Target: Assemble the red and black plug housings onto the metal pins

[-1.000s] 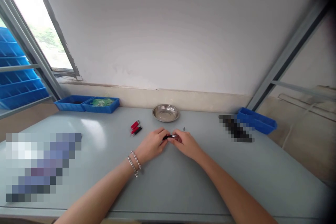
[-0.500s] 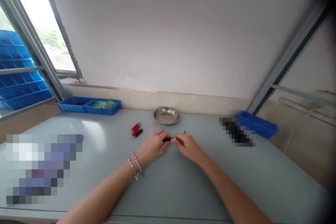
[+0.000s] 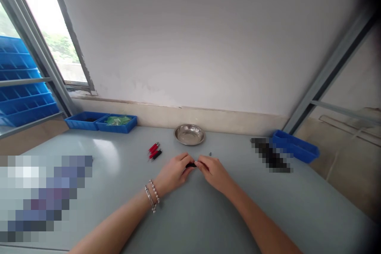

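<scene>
My left hand [image 3: 173, 172] and my right hand [image 3: 213, 170] meet fingertip to fingertip over the grey table [image 3: 190, 214]. Both pinch a small black part [image 3: 191, 164] between them; most of it is hidden by the fingers. Bracelets circle my left wrist [image 3: 152, 195]. Two red pieces and a black one [image 3: 154, 151] lie just left of my hands. A tiny grey bit [image 3: 210, 153] sits beyond my right hand.
A round steel dish [image 3: 189, 134] stands at the back centre. Two blue bins [image 3: 101, 122] sit at the back left, one with green contents. Another blue bin [image 3: 295, 147] is at the back right beside a blurred dark patch. Stacked blue trays [image 3: 20, 83] lie past the window frame.
My fingers have closed in further on the black part, so less of it shows. The view has tilted slightly; the hands stay at the same spot on the table.
</scene>
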A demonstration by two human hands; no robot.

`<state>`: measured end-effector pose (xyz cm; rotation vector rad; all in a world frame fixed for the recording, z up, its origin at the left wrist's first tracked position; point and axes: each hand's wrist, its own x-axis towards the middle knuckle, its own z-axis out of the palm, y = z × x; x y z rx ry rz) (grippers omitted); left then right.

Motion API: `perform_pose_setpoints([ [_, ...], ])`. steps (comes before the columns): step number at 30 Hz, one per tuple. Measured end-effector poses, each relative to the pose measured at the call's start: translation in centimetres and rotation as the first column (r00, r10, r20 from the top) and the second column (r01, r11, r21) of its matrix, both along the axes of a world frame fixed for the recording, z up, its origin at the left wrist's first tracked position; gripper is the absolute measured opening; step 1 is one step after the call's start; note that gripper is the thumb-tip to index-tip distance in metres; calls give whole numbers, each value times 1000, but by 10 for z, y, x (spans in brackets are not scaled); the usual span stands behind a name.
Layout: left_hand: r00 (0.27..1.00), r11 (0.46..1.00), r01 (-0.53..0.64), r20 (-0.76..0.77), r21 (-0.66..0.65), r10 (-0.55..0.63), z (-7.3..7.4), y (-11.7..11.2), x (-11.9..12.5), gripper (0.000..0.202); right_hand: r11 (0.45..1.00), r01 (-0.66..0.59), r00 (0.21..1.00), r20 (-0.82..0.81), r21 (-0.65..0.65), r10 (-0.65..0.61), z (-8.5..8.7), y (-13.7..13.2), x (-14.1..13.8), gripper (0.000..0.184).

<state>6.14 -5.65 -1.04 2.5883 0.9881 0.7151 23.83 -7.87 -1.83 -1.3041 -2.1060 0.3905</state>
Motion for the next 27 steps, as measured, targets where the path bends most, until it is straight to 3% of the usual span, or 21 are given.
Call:
perform_pose_setpoints([
  [6, 1000, 999, -22, -5, 36, 22, -1, -1, -1, 10, 999, 32, 998, 48, 3, -32, -7, 4, -1, 32],
  [14, 999, 996, -36, -32, 85, 39, -1, -1, 2, 13, 990, 95, 995, -27, -103, -98, -8, 4, -2, 37],
  [18, 981, 971, -195, 39, 139, 191, 3, 15, -11, 18, 983, 168, 974, -137, -76, -177, -2, 5, 6, 37],
  [21, 895, 878, -446, 91, 174, 437, 11, 36, -36, 22, 965, 261, 935, -241, -20, -258, 5, 6, 17, 39],
  [24, 725, 705, -684, 71, 188, 685, 17, 55, -67, 24, 946, 323, 897, -324, 11, -302, 12, 6, 27, 39],
  [27, 595, 590, -791, -18, 160, 803, 17, 67, -89, 26, 926, 377, 867, -362, 25, -343, 16, 6, 33, 39],
])
